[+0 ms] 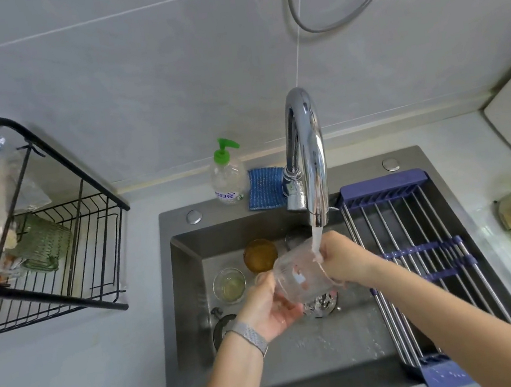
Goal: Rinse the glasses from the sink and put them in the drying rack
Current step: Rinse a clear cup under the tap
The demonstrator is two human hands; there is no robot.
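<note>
cradling clear glass (300, 272) underneath, left hand (267, 308) cupped; right hand (340, 258) seemingly gripping its rim.

Soap bottle (228, 177) stands touching blue sponge (265, 188).

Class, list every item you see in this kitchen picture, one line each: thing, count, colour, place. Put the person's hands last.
Clear glass: 1, transparent, held under the running water.
Amber glass: 1, brown, in the sink by the back wall.
Small glass: 1, clear with a yellowish tint, in the sink, in front of the amber glass.
Green glass: 1, green, lying in the black rack.
Drying rack: 1, black wire, left counter.
Sink: 1, dark grey.
Faucet: 1, chrome, running.
Soap bottle: 1, clear with green pump, behind the sink.
Sponge cloth: 1, blue, beside the bottle.
Roll-up rack: 1, steel and purple, over the sink's right side.
Left hand: holds the clear glass's base.
Right hand: grips its rim.
</note>
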